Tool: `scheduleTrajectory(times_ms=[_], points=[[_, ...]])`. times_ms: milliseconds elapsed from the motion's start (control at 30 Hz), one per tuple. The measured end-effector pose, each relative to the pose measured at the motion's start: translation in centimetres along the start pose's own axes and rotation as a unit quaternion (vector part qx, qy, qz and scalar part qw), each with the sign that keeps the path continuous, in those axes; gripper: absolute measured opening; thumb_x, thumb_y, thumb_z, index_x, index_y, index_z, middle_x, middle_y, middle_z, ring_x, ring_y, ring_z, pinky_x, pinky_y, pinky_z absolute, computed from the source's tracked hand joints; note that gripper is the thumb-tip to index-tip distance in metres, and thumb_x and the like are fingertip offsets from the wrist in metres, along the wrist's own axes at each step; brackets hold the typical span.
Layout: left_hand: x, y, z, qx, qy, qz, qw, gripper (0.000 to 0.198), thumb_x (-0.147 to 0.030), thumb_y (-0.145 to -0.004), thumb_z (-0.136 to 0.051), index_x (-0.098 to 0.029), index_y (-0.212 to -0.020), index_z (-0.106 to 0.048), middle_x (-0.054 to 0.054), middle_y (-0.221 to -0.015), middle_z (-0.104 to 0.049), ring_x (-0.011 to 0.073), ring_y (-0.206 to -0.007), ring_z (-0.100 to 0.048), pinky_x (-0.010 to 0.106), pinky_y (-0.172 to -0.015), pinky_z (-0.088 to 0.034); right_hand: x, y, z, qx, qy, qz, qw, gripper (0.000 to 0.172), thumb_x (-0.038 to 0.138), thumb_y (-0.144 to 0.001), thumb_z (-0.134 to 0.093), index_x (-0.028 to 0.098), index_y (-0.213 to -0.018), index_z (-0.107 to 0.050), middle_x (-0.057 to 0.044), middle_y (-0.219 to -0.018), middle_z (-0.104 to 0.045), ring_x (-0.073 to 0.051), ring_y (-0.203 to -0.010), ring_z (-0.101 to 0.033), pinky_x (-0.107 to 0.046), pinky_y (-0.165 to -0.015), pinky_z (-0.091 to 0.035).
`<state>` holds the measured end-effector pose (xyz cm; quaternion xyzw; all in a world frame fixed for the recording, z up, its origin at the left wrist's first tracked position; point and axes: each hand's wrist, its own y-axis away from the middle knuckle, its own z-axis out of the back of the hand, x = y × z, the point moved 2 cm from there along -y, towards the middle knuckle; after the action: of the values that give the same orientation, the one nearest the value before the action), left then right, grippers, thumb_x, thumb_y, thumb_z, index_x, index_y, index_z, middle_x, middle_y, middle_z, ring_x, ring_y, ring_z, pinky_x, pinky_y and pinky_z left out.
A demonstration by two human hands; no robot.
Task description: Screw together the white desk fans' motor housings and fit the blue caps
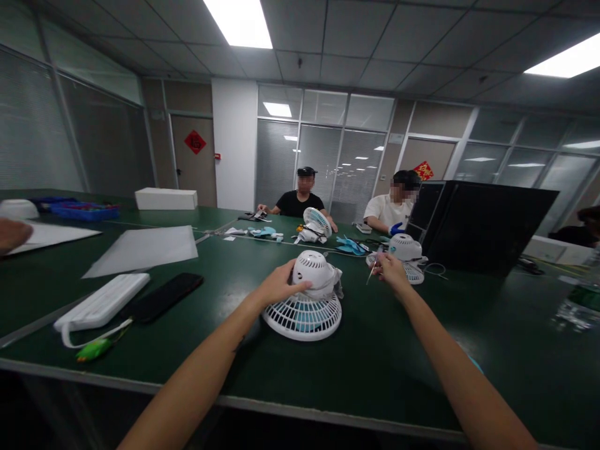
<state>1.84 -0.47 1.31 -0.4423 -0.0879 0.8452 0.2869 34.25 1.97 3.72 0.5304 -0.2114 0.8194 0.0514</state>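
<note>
A small white fan (317, 306) lies face down on the green table, its round grille underneath and its vented motor housing on top; pale blue blades show through the grille. My left hand (281, 282) is closed around the left side of the housing, thumb across its front. To the right of the fan, my right hand (391, 272) is raised above the table, fingers pinching a slim screwdriver (371, 275) whose thin shaft points down and left. Its handle is mostly hidden by my fingers. Just behind that hand lies a second white fan (407, 249), also face down.
A white power strip (105, 300), black phone (164, 296) and white sheet (145, 250) lie left. Across the table sit two people, near another fan (315, 226) and blue pieces (352, 245). A large black box (482, 225) stands right. Another person's hand (14, 235) enters at far left.
</note>
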Motion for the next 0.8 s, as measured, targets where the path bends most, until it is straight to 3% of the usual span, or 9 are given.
scheduleTrajectory(times_ms=[167, 267, 367, 567, 800], points=[[0.0, 0.0, 0.0, 0.002, 0.005, -0.008, 1.000, 0.074, -0.053, -0.077, -0.070, -0.019, -0.139, -0.048, 0.013, -0.136, -0.061, 0.0325, -0.122, -0.058, 0.047, -0.104, -0.045, 6.1, 0.4, -3.2, -0.009, -0.167, 0.065, 0.984, 0.035, 0.058, -0.087, -0.046, 0.024, -0.097, -0.042, 0.001, -0.075, -0.066, -0.012, -0.059, -0.064, -0.019, -0.046, -0.046], [-0.1, 0.0, 0.0, 0.002, 0.003, -0.008, 1.000, 0.073, -0.053, -0.078, -0.069, -0.019, -0.139, -0.048, 0.012, -0.136, -0.061, 0.0322, -0.123, -0.058, 0.046, -0.105, -0.045, 9.4, 1.1, -5.6, 0.007, -0.212, 0.115, 0.971, 0.036, 0.055, -0.085, -0.052, 0.025, -0.101, -0.039, 0.004, -0.076, -0.066, -0.011, -0.057, -0.065, -0.018, -0.046, -0.048], [0.0, 0.0, 0.0, -0.008, 0.002, -0.019, 1.000, 0.072, -0.050, -0.078, -0.070, -0.018, -0.138, -0.049, 0.012, -0.135, -0.061, 0.0320, -0.123, -0.058, 0.045, -0.106, -0.045, 11.6, 2.5, -7.9, 0.027, -0.211, 0.210, 0.954, 0.039, 0.056, -0.086, -0.051, 0.026, -0.103, -0.036, 0.006, -0.070, -0.065, -0.011, -0.046, -0.062, -0.018, -0.038, -0.042], [0.1, -0.1, -0.1, -0.009, 0.022, -0.031, 0.999, 0.070, -0.048, -0.077, -0.072, -0.018, -0.136, -0.050, 0.012, -0.133, -0.063, 0.0305, -0.120, -0.060, 0.043, -0.102, -0.048, 11.3, 3.6, -10.4, 0.017, -0.117, 0.297, 0.948, 0.031, 0.053, -0.093, -0.042, 0.024, -0.103, -0.035, 0.006, -0.060, -0.061, -0.014, -0.037, -0.058, -0.023, -0.037, -0.040], [0.2, -0.4, 0.0, -0.013, 0.019, -0.013, 1.000, 0.071, -0.048, -0.070, -0.077, -0.017, -0.130, -0.054, 0.012, -0.126, -0.066, 0.0304, -0.115, -0.062, 0.044, -0.099, -0.050, 9.6, 2.2, -9.6, 0.022, -0.152, 0.256, 0.954, 0.031, 0.053, -0.092, -0.046, 0.026, -0.101, -0.033, 0.006, -0.057, -0.060, -0.017, -0.035, -0.056, -0.026, -0.034, -0.039]])
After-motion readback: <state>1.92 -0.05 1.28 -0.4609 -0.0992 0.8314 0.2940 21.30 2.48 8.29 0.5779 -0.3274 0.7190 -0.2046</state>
